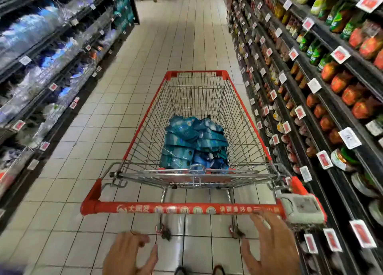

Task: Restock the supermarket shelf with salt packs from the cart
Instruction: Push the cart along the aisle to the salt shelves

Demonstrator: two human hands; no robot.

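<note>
Many blue salt packs heaped in red wire cart, aisle centre

Two bare hands in view at the lower edge: left hand at seven o'clock, right hand at five o'clock; no gloves, rings or watch visible; no sleeves visible at either wrist; dark shoes at six o'clock, detail too blurred to report.
</note>
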